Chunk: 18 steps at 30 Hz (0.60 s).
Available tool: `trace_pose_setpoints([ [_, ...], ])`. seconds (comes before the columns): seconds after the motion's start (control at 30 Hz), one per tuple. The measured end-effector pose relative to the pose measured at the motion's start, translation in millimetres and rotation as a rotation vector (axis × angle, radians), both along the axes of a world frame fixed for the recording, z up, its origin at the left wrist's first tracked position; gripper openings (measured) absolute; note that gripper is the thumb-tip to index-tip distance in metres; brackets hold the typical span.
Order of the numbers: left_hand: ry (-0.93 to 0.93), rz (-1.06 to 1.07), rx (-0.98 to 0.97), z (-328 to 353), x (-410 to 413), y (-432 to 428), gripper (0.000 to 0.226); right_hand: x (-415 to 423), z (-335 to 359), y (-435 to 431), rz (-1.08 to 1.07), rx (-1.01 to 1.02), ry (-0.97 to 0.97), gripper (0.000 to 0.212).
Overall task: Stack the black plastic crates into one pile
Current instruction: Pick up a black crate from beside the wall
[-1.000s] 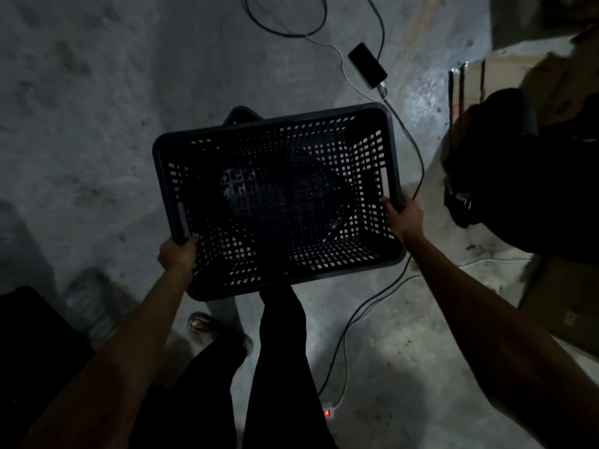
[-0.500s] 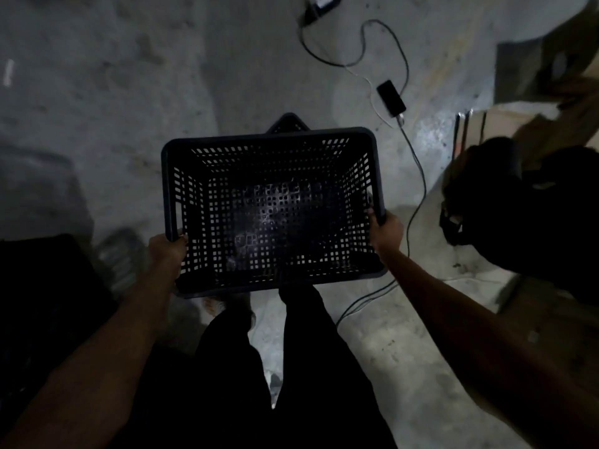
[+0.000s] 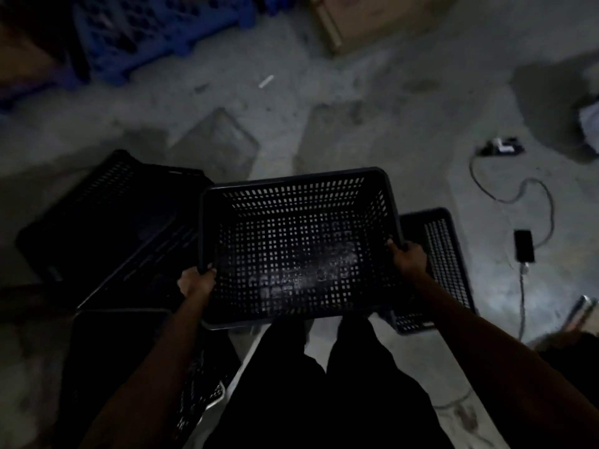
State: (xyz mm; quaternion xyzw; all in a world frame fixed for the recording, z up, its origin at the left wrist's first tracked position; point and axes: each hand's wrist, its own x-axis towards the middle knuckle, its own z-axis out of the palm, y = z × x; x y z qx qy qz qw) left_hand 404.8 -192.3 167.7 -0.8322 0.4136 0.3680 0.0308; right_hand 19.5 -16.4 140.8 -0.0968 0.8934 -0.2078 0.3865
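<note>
I hold a black perforated plastic crate (image 3: 296, 247) in the air in front of my legs, its open top facing me. My left hand (image 3: 196, 281) grips its left rim and my right hand (image 3: 409, 258) grips its right rim. Another black crate (image 3: 107, 228) lies on the floor to the left, tilted. A third black crate (image 3: 440, 270) sits on the floor to the right, partly hidden behind the held one. A further dark crate (image 3: 123, 361) stands at the lower left, hard to make out in the dim light.
Bare concrete floor all around. A phone (image 3: 523, 245) on a cable lies at the right, with a plug block (image 3: 500, 146) beyond it. A blue pallet (image 3: 155, 30) is at the top left, a cardboard box (image 3: 372, 17) at the top.
My view has swung forward and left while I carry the crate. The other black crates, the blue pallet and the box have come into sight; the phone now lies further right.
</note>
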Motion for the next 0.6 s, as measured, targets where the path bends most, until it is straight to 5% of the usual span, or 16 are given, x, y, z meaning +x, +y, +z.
trace_pose_setpoints([
  [0.33, 0.074, 0.121, -0.042, -18.4, 17.9, -95.0, 0.040, 2.9, 9.0, -149.5, 0.091, -0.119, 0.088, 0.043],
  [0.6, 0.098, 0.223, -0.041, -117.2, -47.1, -196.9, 0.041, -70.9, -80.7, -268.5, 0.118, -0.068, 0.109, 0.045],
])
